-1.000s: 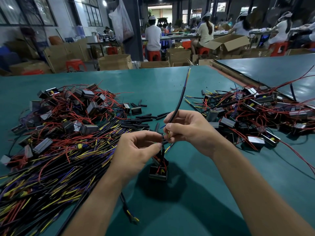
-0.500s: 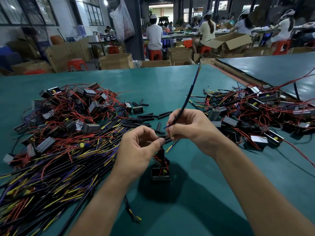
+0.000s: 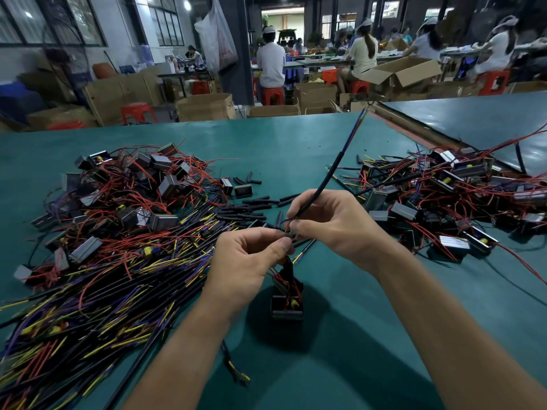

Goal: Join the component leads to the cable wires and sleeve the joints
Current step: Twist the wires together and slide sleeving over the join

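left hand point(image 3: 245, 261) pinches red leads point(image 3: 276, 275), component point(image 3: 287, 306) hanging at 6 o'clock; right hand point(image 3: 334, 223) grips black cable point(image 3: 328, 176) rising toward 1 o'clock.

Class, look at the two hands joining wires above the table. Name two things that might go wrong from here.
The component seems to hang by its thin red leads below the left hand; its weight may pull the joint apart. The cable sticks up long and free from the right hand; if it swings, the fine wires might slip.
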